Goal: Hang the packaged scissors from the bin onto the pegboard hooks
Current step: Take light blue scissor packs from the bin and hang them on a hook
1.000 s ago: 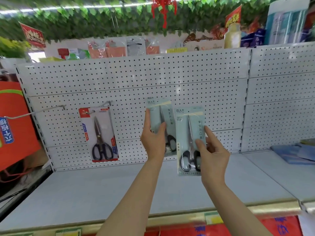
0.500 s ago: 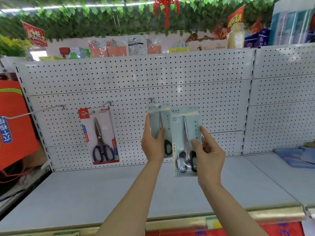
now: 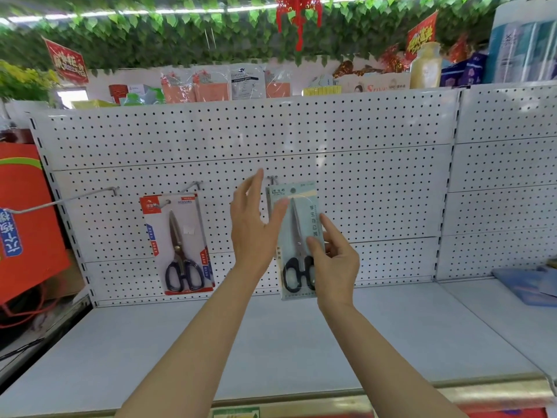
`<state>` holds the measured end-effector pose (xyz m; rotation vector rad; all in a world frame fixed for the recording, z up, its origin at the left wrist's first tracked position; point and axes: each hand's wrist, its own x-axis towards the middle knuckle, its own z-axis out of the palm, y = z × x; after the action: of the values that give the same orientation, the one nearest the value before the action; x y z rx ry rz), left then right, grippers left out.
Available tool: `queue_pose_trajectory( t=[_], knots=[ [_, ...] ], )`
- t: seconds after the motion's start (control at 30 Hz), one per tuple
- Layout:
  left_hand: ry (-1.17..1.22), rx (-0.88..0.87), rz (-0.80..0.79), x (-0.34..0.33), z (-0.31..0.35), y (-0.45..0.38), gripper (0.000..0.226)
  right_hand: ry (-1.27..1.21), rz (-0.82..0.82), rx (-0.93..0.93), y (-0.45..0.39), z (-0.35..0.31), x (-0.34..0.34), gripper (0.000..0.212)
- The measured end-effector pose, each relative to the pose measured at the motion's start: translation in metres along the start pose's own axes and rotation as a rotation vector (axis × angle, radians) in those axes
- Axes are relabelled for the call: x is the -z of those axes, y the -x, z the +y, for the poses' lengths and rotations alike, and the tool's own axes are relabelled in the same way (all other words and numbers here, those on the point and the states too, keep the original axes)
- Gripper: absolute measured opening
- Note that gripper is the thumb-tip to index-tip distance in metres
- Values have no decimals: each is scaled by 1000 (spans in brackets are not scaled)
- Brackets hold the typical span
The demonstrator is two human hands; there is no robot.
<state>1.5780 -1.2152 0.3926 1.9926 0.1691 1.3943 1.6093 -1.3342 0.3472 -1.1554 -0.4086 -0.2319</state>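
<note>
The red card [image 3: 177, 242] hanging left of the left hand [image 3: 251, 227] reads "SCISSORS" along its top. The pale card [image 3: 297, 224] pinched in the right hand [image 3: 333, 260] carries Chinese print, too small to read. Red signs [image 3: 67, 60] above also show Chinese characters.

Both bare forearms are raised from the lower edge of view, converging toward the pale blue scissors pack [image 3: 297, 236]. The left hand [image 3: 253, 227] is held open just left of the pack, palm turned toward it, fingers extended upward and slightly spread; the thumb tip is laid against the pack's upper left edge. The right hand [image 3: 334, 263] is positioned at the pack's lower right, pinched on its right side, thumb on the front face, index finger stretched up along the edge, remaining fingers curled behind.
</note>
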Motion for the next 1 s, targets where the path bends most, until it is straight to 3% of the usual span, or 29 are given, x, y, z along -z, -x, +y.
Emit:
queue_pose_trajectory(
  t=[0.13, 0.37, 0.7, 1.0],
  knots=[
    [-184, -41, -124, 0, -4, -5, 66, -3, 15, 0, 1, 10, -8, 47],
    [-97, -1, -126, -2, -7, -10, 71, -18, 31, 0, -1, 14, -15, 46],
    [-185, 55, -204, -11, -23, -18, 74, 55, 34, -14, -15, 35, -21, 47],
    [-260, 50, -252, -4, -27, -19, 75, 322, -51, 114, -25, 43, -10, 40]
  ],
)
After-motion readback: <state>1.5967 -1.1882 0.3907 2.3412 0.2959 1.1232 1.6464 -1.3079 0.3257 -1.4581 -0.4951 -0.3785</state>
